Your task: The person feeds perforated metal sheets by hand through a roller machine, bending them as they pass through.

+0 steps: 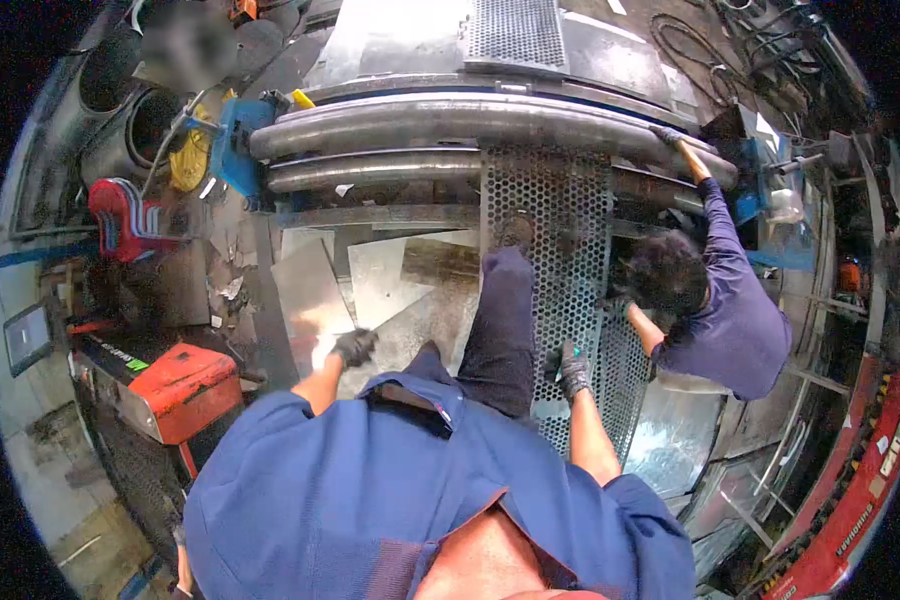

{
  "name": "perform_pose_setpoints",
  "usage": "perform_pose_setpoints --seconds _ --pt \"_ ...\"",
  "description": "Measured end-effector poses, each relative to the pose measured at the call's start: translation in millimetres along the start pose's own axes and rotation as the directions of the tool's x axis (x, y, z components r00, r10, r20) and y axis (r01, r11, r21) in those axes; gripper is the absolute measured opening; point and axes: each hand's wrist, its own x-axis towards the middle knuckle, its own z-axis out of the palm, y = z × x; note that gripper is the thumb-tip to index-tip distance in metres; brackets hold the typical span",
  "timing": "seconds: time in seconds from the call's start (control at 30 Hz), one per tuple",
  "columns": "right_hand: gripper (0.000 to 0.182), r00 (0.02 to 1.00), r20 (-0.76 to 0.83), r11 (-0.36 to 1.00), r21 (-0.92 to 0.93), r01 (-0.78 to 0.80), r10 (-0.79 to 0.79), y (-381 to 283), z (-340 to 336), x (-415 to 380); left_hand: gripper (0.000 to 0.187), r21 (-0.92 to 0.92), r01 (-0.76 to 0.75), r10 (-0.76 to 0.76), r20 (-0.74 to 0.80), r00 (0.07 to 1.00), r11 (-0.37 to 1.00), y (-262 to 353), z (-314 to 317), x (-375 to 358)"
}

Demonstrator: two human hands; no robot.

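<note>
My left hand (355, 347), in a dark glove, hovers over loose flat metal sheets, its fingers loosely apart and nothing visible in it. A long perforated metal sheet (545, 215) runs from the steel rollers (450, 115) down toward my body. Also gloved, my right hand (574, 371) lies on this sheet near its lower part, with fingers stretched forward along it. One of my legs (500, 330) extends beside the sheet's left edge. The sheet's lower end is partly hidden by my body.
A co-worker (725, 310) crouches on the right, one gloved hand on the upper roller and another by the perforated sheet. Blue roller-machine frames (235, 148) stand at both ends. Left are red stacked stools (125, 218) and a red-and-black machine (180, 390); a red beam (855, 500) is lower right.
</note>
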Motion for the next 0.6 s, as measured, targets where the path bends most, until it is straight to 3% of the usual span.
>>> perform_pose_setpoints --seconds 0.07,0.1,0.13,0.17,0.2,0.27,0.3,0.37,0.4,0.43,0.5,0.53,0.57,0.6 --pt "0.054 0.992 0.036 0.954 0.270 -0.127 0.122 -44.0 1.8 -43.7 0.039 0.068 -0.020 0.038 -0.269 0.962 0.997 51.3 -17.4 -16.4" --pt "0.056 0.987 0.078 0.876 0.455 -0.162 0.142 -86.4 6.3 -123.1 0.034 0.015 -0.144 0.141 -0.336 0.931 0.989 54.6 -34.8 -15.4" --pt "0.056 0.983 0.073 0.869 0.460 -0.182 0.167 -73.7 3.4 -164.2 0.032 0.136 -0.126 0.160 -0.279 0.947 0.983 57.7 -58.6 -21.0" --pt "0.058 0.991 -0.012 0.974 0.185 -0.128 0.133 -54.9 -1.8 -201.4 0.033 0.128 -0.099 0.131 -0.274 0.953 0.987 53.5 -75.2 -20.2" --pt "0.059 0.996 -0.080 0.992 -0.114 -0.053 0.044 -44.2 -4.0 -222.0 0.034 0.151 -0.121 0.157 -0.258 0.953 0.981 67.3 -72.5 -47.1" --pt "0.058 0.942 -0.326 0.870 -0.440 -0.225 0.078 26.1 11.3 -248.3 0.042 0.017 -0.091 0.092 -0.260 0.961 0.996 80.3 -67.3 -88.1" --pt "0.057 0.933 -0.342 0.833 -0.480 -0.275 0.111 64.2 15.2 -266.7 0.042 0.008 -0.098 0.097 -0.268 0.959 0.995 58.1 -73.1 -91.9" --pt "0.056 0.947 -0.249 0.828 -0.472 -0.303 0.205 118.5 24.3 -304.7 0.037 0.039 -0.292 0.289 -0.319 0.903 0.956 -3.3 -82.0 -79.7" --pt "0.055 0.954 -0.201 0.826 -0.481 -0.294 0.223 139.6 28.6 -319.5 0.041 -0.181 -0.231 0.189 -0.226 0.956 0.956 -26.9 -79.3 -81.4" --pt "0.054 0.965 -0.166 0.823 -0.505 -0.262 0.205 153.8 35.4 -329.4 0.039 -0.035 -0.245 0.234 -0.193 0.953 0.969 -57.0 -71.3 -84.5" --pt "0.053 0.986 -0.112 0.803 -0.572 -0.168 0.127 168.5 58.2 -333.1 0.030 -0.337 -0.264 0.235 -0.125 0.964 0.904 -128.5 -62.3 -78.1" --pt "0.053 0.993 -0.083 0.789 -0.603 -0.117 0.083 175.2 67.5 -333.7 0.029 -0.009 -0.082 0.080 -0.128 0.989 0.997 -127.2 -47.0 -106.5" --pt "0.052 0.997 -0.059 0.778 -0.624 -0.069 0.041 175.8 77.0 -332.6 0.031 0.032 0.022 -0.018 -0.135 0.991 0.999 -128.3 -30.0 -141.4" --pt "0.052 0.999 -0.041 0.769 -0.639 -0.031 0.007 173.6 84.2 -331.9 0.038 -0.047 0.047 -0.054 -0.151 0.987 0.998 -161.9 -33.3 -133.7"
